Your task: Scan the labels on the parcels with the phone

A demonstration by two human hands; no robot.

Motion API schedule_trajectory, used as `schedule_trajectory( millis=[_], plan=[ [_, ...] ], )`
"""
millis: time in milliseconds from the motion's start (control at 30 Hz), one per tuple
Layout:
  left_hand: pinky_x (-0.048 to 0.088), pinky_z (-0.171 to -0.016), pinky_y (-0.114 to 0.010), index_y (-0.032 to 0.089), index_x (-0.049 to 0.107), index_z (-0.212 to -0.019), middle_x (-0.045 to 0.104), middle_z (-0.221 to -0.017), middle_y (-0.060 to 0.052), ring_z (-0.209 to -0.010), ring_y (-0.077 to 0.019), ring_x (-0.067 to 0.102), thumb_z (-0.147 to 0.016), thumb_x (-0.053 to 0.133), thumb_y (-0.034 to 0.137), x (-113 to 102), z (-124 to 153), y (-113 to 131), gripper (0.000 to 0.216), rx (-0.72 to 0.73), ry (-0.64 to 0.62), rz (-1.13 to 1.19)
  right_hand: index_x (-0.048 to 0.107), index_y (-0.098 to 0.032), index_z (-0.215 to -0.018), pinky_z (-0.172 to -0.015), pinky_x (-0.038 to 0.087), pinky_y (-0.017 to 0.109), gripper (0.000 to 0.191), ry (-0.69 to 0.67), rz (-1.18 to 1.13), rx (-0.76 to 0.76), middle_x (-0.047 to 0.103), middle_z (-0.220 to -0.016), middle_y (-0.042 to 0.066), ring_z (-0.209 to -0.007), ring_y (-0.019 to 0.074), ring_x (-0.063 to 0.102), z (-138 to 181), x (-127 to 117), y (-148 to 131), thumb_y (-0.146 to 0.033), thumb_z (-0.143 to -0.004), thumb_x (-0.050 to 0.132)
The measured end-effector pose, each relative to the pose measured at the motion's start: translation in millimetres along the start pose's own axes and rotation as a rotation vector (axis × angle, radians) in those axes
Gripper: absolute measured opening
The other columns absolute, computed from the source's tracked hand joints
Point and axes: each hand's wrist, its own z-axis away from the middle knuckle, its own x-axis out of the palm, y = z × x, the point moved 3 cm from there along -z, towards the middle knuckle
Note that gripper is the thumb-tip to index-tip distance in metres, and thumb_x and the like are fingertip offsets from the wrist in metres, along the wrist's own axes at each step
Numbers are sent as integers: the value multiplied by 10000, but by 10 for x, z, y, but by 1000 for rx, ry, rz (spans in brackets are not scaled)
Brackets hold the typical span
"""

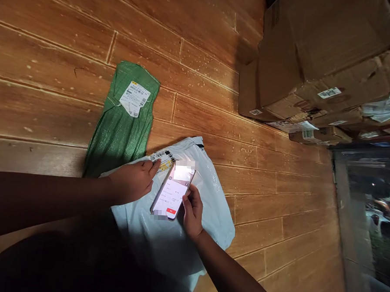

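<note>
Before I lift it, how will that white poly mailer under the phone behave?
The white poly mailer looks thin and wrinkled, so it will probably sag and flop. Its glossy film may slip in the hands. It lies fairly flat, so it is likely light.

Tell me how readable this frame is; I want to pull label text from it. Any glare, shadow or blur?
Head view: warm, dim light; the phone screen glows bright, with patches blurred out. The left hand and arm shadow the near part of the white bag, whose label is partly covered. The green bag label is lit but too small to read. The boxes bend near the edge.
</note>
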Motion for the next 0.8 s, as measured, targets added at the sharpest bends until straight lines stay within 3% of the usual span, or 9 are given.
schedule_trajectory(
  millis=[800],
  plan=[
    [510, -871, -373, -69, 369, -1410, 627, -1122, -248, -998, -293, 632, -919, 382, 205, -1, -11, -9, 563, 2, 9, 50, 581, -249, -1136, -655, 416, 290, 318, -8, -2, 8, 473, -748, -29, -685, 154, 465, 10, 3, -25, -424, -871, 589]
  ],
)
